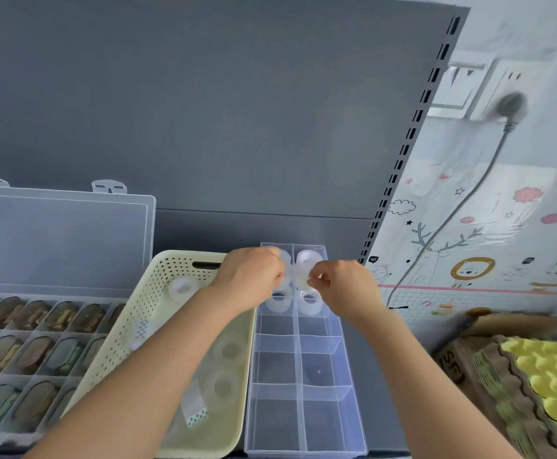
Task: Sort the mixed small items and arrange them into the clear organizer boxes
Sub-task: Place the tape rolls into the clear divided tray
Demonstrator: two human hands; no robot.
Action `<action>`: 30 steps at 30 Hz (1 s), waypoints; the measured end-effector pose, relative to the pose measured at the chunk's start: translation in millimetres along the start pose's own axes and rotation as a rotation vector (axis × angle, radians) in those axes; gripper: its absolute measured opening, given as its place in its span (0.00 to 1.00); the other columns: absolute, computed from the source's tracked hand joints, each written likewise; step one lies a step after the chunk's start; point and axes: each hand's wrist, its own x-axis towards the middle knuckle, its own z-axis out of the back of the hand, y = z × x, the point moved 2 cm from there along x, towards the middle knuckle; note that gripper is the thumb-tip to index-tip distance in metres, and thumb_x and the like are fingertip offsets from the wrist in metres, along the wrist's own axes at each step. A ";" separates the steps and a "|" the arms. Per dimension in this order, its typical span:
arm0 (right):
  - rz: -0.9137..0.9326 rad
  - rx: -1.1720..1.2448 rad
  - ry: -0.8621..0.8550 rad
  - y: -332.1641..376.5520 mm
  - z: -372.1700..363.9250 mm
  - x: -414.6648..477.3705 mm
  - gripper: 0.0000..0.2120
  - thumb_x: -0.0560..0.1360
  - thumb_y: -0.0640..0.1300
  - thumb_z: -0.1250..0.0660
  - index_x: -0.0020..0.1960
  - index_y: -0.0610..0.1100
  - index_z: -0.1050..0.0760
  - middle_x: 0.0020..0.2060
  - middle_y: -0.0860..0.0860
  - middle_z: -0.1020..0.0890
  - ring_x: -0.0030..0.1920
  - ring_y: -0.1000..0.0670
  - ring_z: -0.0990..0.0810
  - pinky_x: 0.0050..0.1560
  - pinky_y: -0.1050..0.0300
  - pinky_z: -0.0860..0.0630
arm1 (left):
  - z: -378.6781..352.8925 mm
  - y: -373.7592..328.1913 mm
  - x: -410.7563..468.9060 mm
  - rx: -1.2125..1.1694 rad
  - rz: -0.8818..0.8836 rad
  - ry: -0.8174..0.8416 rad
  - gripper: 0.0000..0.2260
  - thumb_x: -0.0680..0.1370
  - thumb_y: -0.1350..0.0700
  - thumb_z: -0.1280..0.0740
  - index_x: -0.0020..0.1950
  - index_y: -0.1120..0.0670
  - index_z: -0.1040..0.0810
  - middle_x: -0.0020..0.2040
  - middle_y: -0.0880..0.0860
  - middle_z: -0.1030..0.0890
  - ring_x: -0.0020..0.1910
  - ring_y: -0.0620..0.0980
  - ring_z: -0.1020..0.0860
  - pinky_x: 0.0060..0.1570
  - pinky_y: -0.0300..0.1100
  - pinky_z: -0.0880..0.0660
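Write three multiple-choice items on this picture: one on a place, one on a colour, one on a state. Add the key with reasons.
1. Where does the cream basket sit relative to the narrow clear organizer?
A. left of it
B. right of it
C. inside it

2. The bumpy foam sheet at the right is:
A. blue
B. yellow
C. red

3. The left hand and right hand:
A. lie flat in the basket
B. hold a clear roll between them
C. grip a box lid

Key:
1 A, the basket stands along the organizer's left wall.
2 B, its surface is plainly yellow.
3 B, fingers of both hands pinch the roll above the organizer's far compartments.
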 end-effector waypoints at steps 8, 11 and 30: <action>0.002 -0.059 0.070 -9.2 -6.2 3.6 0.06 0.76 0.47 0.35 0.48 0.50 0.19 0.43 0.51 0.16 0.45 0.46 0.21 0.41 0.59 0.26 | -20.3 5.8 7.1 -0.017 0.001 0.110 0.08 0.77 0.55 0.38 0.45 0.53 0.19 0.46 0.50 0.23 0.46 0.53 0.23 0.39 0.43 0.29; -0.003 -0.083 0.095 -9.9 -9.5 4.9 0.06 0.75 0.48 0.34 0.49 0.52 0.18 0.44 0.52 0.16 0.46 0.47 0.21 0.40 0.59 0.28 | -21.2 5.0 9.9 0.043 -0.004 0.128 0.08 0.76 0.55 0.38 0.42 0.53 0.20 0.44 0.51 0.22 0.44 0.52 0.24 0.36 0.41 0.33; 0.100 0.016 0.033 33.7 0.6 1.3 0.10 0.75 0.48 0.35 0.44 0.44 0.18 0.41 0.47 0.19 0.45 0.46 0.23 0.43 0.54 0.24 | 1.7 32.6 -19.7 -0.196 0.118 -0.042 0.06 0.77 0.52 0.36 0.46 0.47 0.19 0.42 0.46 0.26 0.41 0.48 0.26 0.34 0.41 0.34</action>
